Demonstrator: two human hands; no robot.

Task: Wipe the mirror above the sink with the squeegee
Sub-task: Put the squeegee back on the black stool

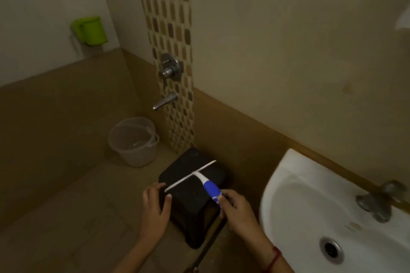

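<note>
A squeegee [199,180] with a white blade and a blue and white handle lies across the top of a black stool [190,201]. My right hand [237,210] grips the end of its handle. My left hand [155,206] is at the stool's left edge with its fingers apart, near the blade's left tip. The white sink [295,184] is at the lower right, with its tap [377,201] at the wall. A bright patch at the right edge may be the mirror's corner [403,20]; I cannot tell.
A white bucket [134,142] stands on the floor under a wall spout [165,101] and a round mixer valve [169,68]. A green mug [89,30] hangs on the far left wall. A mosaic tile strip runs up the wall.
</note>
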